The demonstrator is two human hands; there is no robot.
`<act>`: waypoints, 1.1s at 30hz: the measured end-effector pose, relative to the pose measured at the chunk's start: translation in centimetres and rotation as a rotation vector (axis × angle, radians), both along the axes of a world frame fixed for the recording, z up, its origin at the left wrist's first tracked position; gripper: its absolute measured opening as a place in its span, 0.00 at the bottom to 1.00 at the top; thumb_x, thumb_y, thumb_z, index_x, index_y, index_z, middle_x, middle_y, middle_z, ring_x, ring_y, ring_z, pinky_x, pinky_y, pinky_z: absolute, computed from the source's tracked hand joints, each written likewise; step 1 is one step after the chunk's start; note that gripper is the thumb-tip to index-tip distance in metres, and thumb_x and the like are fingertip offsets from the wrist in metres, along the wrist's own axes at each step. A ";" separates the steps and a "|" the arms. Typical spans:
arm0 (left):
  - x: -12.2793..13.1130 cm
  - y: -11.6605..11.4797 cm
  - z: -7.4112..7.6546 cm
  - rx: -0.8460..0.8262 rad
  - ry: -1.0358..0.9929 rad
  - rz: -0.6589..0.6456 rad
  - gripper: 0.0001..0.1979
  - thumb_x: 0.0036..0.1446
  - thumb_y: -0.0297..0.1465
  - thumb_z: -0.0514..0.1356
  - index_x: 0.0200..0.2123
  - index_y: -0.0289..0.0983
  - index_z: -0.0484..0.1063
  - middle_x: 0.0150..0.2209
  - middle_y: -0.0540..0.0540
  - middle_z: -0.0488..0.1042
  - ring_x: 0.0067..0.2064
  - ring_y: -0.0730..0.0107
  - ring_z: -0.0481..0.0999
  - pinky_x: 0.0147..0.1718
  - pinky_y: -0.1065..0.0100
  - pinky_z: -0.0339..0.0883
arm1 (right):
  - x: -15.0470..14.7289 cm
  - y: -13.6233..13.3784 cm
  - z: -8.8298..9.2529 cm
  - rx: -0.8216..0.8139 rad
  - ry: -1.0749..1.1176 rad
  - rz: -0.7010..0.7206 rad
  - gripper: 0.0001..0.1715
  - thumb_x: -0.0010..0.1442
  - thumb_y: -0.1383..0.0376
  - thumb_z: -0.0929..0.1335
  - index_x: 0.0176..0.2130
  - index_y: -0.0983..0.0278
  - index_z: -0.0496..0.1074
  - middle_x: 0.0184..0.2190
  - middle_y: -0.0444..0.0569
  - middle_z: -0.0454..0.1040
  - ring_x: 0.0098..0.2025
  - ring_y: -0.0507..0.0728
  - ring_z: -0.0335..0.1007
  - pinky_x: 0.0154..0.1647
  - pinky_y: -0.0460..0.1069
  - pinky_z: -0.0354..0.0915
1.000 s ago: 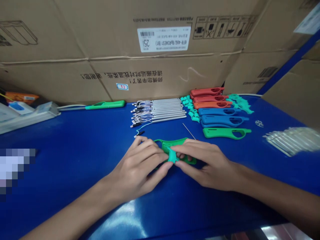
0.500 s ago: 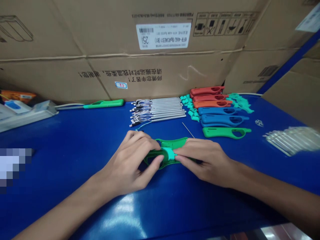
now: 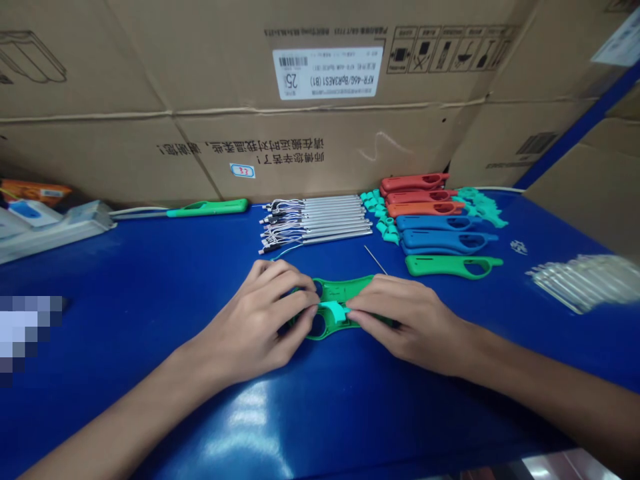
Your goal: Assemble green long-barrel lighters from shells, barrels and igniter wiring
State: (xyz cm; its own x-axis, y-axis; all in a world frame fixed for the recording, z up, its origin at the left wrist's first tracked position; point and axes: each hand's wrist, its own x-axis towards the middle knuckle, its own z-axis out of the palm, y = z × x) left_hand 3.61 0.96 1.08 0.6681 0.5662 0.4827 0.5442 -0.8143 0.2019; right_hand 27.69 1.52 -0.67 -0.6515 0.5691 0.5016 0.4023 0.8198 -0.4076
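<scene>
Between my hands a small turquoise trigger piece [image 3: 334, 311] is held over green lighter shell halves [image 3: 345, 289], which lie on the table with their hollow insides up. My left hand [image 3: 273, 317] is closed, thumb and fingers pinching the trigger piece's left end. At its right end my right hand [image 3: 407, 313] is closed in a pinch too; its fingertips hide just what they grip there. Both hands cover the outer ends of the green halves. A thin metal rod [image 3: 375, 259] lies just behind my right hand.
Farther back lie silver rods with wires [image 3: 330, 220], turquoise caps [image 3: 383, 217], red [image 3: 415, 181], blue [image 3: 445, 240] and green [image 3: 445, 265] shells, and loose turquoise triggers [image 3: 483, 205]. A green lighter [image 3: 210, 208] rests left, clear-wrapped parts [image 3: 585, 283] right. A cardboard box [image 3: 200, 80] stands behind.
My left thumb and fingers have come together on the trigger piece's left end, which is now turned flatter. More of the green halves shows. My right hand has barely moved.
</scene>
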 end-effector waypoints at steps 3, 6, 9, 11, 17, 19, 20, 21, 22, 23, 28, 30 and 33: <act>-0.2 0.1 0.1 -0.029 0.045 0.009 0.07 0.63 0.24 0.56 0.36 0.36 0.74 0.39 0.44 0.76 0.41 0.64 0.72 0.41 0.58 0.61 | -0.1 0.0 -0.1 -0.023 -0.049 0.001 0.11 0.67 0.70 0.64 0.38 0.67 0.77 0.33 0.50 0.75 0.35 0.54 0.68 0.37 0.49 0.66; -0.3 0.2 0.1 -0.050 0.063 0.011 0.08 0.62 0.24 0.55 0.35 0.36 0.74 0.39 0.44 0.76 0.42 0.63 0.71 0.42 0.57 0.60 | -0.1 0.1 -0.1 -0.007 -0.124 0.002 0.12 0.66 0.71 0.64 0.38 0.68 0.77 0.35 0.52 0.74 0.37 0.56 0.67 0.39 0.51 0.66; -0.6 0.4 0.2 -0.066 0.072 0.006 0.08 0.62 0.24 0.55 0.35 0.36 0.75 0.39 0.43 0.76 0.42 0.62 0.71 0.43 0.56 0.60 | -0.2 0.0 0.1 0.030 -0.170 0.000 0.13 0.67 0.70 0.63 0.38 0.68 0.78 0.36 0.53 0.74 0.37 0.56 0.66 0.41 0.52 0.65; -0.7 0.5 0.3 -0.074 0.083 0.003 0.09 0.62 0.24 0.55 0.35 0.36 0.76 0.40 0.43 0.76 0.43 0.62 0.71 0.44 0.56 0.60 | -0.4 0.0 0.2 0.043 -0.173 -0.005 0.13 0.67 0.70 0.63 0.38 0.68 0.78 0.36 0.53 0.73 0.37 0.56 0.66 0.41 0.53 0.64; -1.1 0.6 0.4 -0.109 0.136 0.003 0.10 0.62 0.25 0.55 0.35 0.36 0.77 0.41 0.42 0.75 0.44 0.60 0.71 0.45 0.55 0.61 | -0.9 -0.1 -0.3 0.005 -0.139 -0.052 0.12 0.66 0.69 0.65 0.35 0.66 0.78 0.36 0.50 0.74 0.37 0.55 0.66 0.47 0.54 0.61; -1.1 0.6 0.5 -0.107 0.146 0.004 0.10 0.62 0.25 0.55 0.35 0.36 0.77 0.41 0.42 0.75 0.44 0.60 0.71 0.45 0.55 0.61 | -1.0 0.0 -0.5 -0.004 -0.129 -0.058 0.11 0.66 0.69 0.65 0.35 0.66 0.78 0.36 0.50 0.74 0.37 0.55 0.66 0.48 0.54 0.61; -1.2 0.6 0.5 -0.105 0.148 0.004 0.10 0.62 0.25 0.55 0.35 0.36 0.77 0.41 0.42 0.75 0.44 0.60 0.71 0.44 0.55 0.61 | -1.0 0.1 -0.5 -0.007 -0.126 -0.060 0.12 0.66 0.69 0.66 0.35 0.66 0.78 0.36 0.50 0.74 0.37 0.55 0.66 0.48 0.54 0.61; -1.2 0.6 0.5 -0.102 0.149 0.005 0.10 0.62 0.25 0.55 0.35 0.36 0.77 0.41 0.42 0.75 0.44 0.60 0.71 0.44 0.55 0.61 | -1.0 0.1 -0.6 -0.009 -0.123 -0.061 0.12 0.66 0.68 0.66 0.34 0.66 0.78 0.36 0.50 0.74 0.37 0.55 0.66 0.48 0.54 0.61; -1.2 0.6 0.6 -0.099 0.150 0.005 0.10 0.62 0.25 0.55 0.35 0.36 0.77 0.41 0.42 0.75 0.44 0.60 0.71 0.44 0.55 0.61 | -1.1 0.1 -0.6 -0.013 -0.122 -0.060 0.12 0.66 0.68 0.65 0.34 0.66 0.78 0.36 0.50 0.74 0.37 0.55 0.66 0.48 0.53 0.61; -1.2 0.6 0.6 -0.098 0.151 0.005 0.10 0.62 0.25 0.55 0.35 0.36 0.77 0.41 0.42 0.75 0.44 0.60 0.71 0.44 0.54 0.61 | -1.1 0.1 -0.6 -0.016 -0.122 -0.058 0.12 0.66 0.68 0.66 0.34 0.66 0.78 0.36 0.50 0.74 0.37 0.55 0.66 0.48 0.53 0.61; -1.3 0.6 0.5 -0.098 0.153 0.008 0.10 0.62 0.26 0.55 0.35 0.36 0.77 0.41 0.42 0.75 0.44 0.60 0.71 0.45 0.54 0.61 | -1.0 0.1 -0.5 -0.023 -0.124 -0.050 0.12 0.66 0.68 0.65 0.35 0.66 0.78 0.36 0.50 0.73 0.37 0.55 0.66 0.47 0.53 0.61; -1.3 0.6 0.4 -0.097 0.155 0.010 0.09 0.62 0.26 0.55 0.35 0.36 0.77 0.41 0.42 0.75 0.44 0.60 0.71 0.45 0.54 0.61 | -1.0 0.1 -0.5 -0.033 -0.131 -0.047 0.12 0.66 0.69 0.65 0.35 0.66 0.78 0.36 0.50 0.73 0.37 0.55 0.66 0.45 0.53 0.61; -1.2 0.7 0.4 -0.101 0.162 0.010 0.10 0.62 0.26 0.55 0.34 0.36 0.77 0.41 0.43 0.75 0.44 0.60 0.71 0.45 0.55 0.61 | -1.0 0.1 -0.4 -0.046 -0.136 -0.038 0.12 0.66 0.70 0.65 0.35 0.67 0.78 0.36 0.51 0.73 0.38 0.55 0.65 0.44 0.53 0.61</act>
